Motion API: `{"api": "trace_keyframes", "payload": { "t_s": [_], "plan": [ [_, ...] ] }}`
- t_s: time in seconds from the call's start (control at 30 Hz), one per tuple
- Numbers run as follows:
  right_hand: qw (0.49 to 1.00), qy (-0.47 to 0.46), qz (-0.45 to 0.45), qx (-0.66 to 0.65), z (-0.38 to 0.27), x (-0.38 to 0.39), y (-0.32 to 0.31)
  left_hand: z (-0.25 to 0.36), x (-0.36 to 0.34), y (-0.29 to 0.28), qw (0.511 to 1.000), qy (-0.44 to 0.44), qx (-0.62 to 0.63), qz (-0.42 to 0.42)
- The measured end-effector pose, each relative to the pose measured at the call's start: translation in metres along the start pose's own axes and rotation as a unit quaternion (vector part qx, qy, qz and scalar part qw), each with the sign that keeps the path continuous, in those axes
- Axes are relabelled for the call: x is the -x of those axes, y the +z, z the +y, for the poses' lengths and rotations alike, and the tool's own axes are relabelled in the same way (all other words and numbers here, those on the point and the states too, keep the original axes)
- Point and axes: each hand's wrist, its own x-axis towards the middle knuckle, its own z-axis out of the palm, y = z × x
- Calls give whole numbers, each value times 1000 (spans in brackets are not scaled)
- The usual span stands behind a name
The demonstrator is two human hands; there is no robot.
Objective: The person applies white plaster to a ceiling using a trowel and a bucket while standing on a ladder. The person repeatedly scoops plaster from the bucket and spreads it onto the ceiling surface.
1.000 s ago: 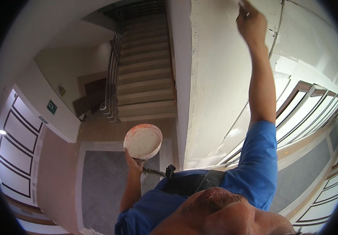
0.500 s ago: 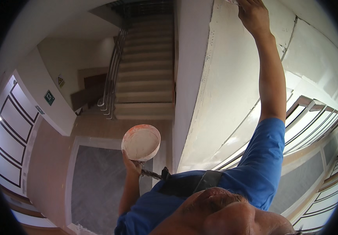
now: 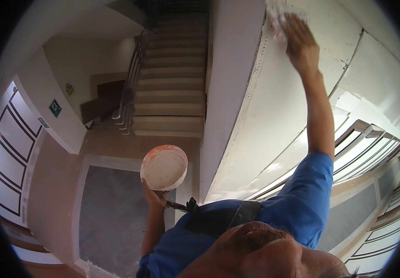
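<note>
My left hand [image 3: 154, 197] holds a round orange-rimmed bucket [image 3: 165, 149] low in front of me, its fingers partly hidden by the bucket. White paste coats the inside, and the mouth tilts up toward me. My right arm stretches up and ahead. At its end my right hand [image 3: 302, 44] is closed around a white and pink paste-smeared thing [image 3: 281, 23], whose exact kind blurs against the wall. That thing lies against or very close to the pale panel [image 3: 297, 88], beside the edge with a perforated corner strip [image 3: 256, 60].
Ahead to the left a staircase [image 3: 167, 99] rises with a metal handrail [image 3: 128, 92]. A grey floor panel [image 3: 112, 213] with a pale border lies below the bucket. A white door [image 3: 14, 157] stands far left; railings [image 3: 362, 148] run along the right.
My right hand has come down the panel toward me, bringing the smeared thing more fully into view. The bucket in my left hand has shifted only slightly in the picture.
</note>
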Motion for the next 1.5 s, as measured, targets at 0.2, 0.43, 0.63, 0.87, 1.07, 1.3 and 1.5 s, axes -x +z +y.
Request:
{"api": "trace_keyframes", "payload": {
  "t_s": [0.2, 0.43, 0.63, 0.87, 1.07, 1.3, 1.5],
  "plan": [
    [997, 41, -38, -55, -29, 27, -43, -13, -3, -19, 991, 98, -73, -55],
    [997, 75, 2, 15, 33, -71, -27, -4, 7, -14, 997, 31, -69, -10],
    [986, 137, -96, 20, 31, -72, -28, -1, 13, -4, 999, 32, -28, -6],
    [992, 18, -124, -14, -4, 1, -48, -2, 6, -5, 999, 20, -25, -12],
    [1000, 5, 0, -11, 18, -23, -39, 3, 0, -6, 999, -24, -24, -16],
    [998, 33, -53, 9, -9, 31, -14, 1, 11, -2, 1000, 0, 28, 1],
    [997, 72, 0, -17, -3, -8, -54, 3, 10, -2, 1000, -26, 7, -11]
  ]
}}
